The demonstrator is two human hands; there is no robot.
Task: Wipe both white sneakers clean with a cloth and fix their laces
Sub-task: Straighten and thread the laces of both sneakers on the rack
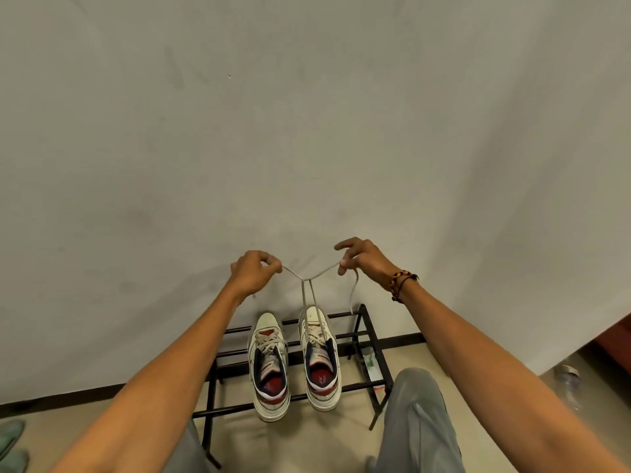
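Two white sneakers with red insides stand side by side on a black rack (pixel 362 336), toes toward the wall. The left sneaker (pixel 269 367) has its laces lying loose across the tongue. The right sneaker (pixel 321 356) has its lace (pixel 307 295) drawn up tight and crossed above the toe. My left hand (pixel 254 271) pinches one end of that lace, pulling left. My right hand (pixel 362 259) pinches the other end, pulling right, and a loose tail hangs down from it. No cloth is visible.
The rack stands against a plain grey wall (pixel 307 114) on a beige floor. My knees in grey trousers (pixel 416 421) are just in front of the rack. A green shoe (pixel 12 438) lies at the bottom left. Small packets (pixel 370 365) lie under the rack's right end.
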